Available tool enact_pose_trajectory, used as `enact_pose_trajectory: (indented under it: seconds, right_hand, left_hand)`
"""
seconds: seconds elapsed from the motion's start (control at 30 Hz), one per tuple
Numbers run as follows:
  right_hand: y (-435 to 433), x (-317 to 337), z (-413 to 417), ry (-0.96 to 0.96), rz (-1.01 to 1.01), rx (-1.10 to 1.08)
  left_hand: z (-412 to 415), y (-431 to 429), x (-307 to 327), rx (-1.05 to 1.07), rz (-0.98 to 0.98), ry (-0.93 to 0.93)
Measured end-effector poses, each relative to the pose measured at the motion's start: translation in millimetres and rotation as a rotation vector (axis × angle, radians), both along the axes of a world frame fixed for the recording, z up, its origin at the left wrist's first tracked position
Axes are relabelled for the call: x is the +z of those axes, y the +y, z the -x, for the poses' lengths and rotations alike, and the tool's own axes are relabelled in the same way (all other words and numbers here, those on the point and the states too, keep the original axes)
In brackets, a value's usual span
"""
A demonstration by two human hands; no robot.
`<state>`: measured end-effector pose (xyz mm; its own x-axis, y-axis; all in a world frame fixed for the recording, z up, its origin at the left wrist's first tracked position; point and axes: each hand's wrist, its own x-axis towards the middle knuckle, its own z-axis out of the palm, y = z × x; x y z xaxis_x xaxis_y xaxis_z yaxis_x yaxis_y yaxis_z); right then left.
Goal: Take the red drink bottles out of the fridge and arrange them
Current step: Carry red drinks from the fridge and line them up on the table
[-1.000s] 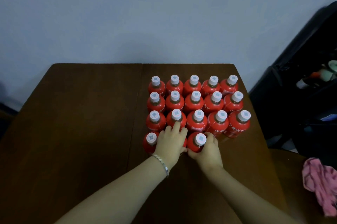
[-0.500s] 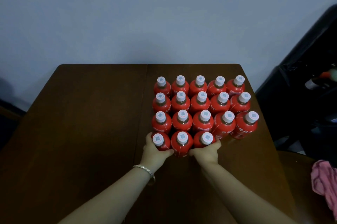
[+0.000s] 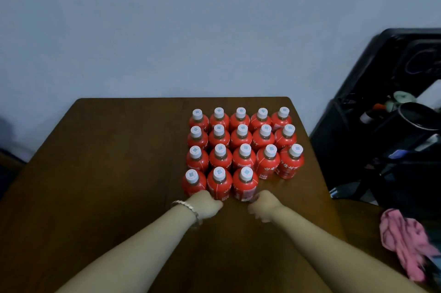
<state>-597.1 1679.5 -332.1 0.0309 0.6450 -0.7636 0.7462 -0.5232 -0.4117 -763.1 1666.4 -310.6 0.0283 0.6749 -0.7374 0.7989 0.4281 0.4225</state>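
Several red drink bottles (image 3: 243,141) with white caps stand upright in a tight block on the right half of a dark wooden table (image 3: 114,163). Three back rows are full; the front row holds three: left (image 3: 193,184), middle (image 3: 219,184), right (image 3: 245,185). My left hand (image 3: 207,204), with a bracelet on its wrist, sits just in front of the front-left bottles, fingers curled, holding nothing. My right hand (image 3: 264,207) is just below the front-right bottle, also curled and holding nothing. To the right of the front row, bare tabletop shows.
A black open unit (image 3: 391,130) holding assorted items stands right of the table. A pink cloth (image 3: 405,242) lies at the lower right on a round brown surface. A plain wall is behind the table. The table's left half is bare wood.
Both hands let go of the front-row bottles and drew back toward me. The front row now stands as three bottles flush against the block.
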Motion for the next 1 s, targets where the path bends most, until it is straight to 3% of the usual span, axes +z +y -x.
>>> enact_pose_trajectory:
  seconds: [0.13,0.23,0.47,0.63,1.0]
  right_hand:
    - [-8.0,35.7,-25.8,-0.213,-0.057,0.257]
    - [-26.4,59.6,-43.9,-0.290,-0.113,0.259]
    - [-120.1,112.8,-90.8,-0.364,-0.338,-0.125]
    - [-243.6,132.9,-126.1,-0.475,-0.300,-0.417]
    - [-616.1,173.3,-166.4,-0.623,-0.066,-1.065]
  left_hand:
    - [-26.0,0.2,31.3,-0.380,-0.310,0.101]
    - [-49.4,3.1,48.0,-0.527,-0.460,0.169]
    - [-125.5,-31.7,86.5,-0.951,-0.629,0.110]
    - [-198.9,-117.4,106.2,-1.287,-0.685,-0.041]
    - [-350.3,-444.8,135.9,-1.963,-0.774,-0.322]
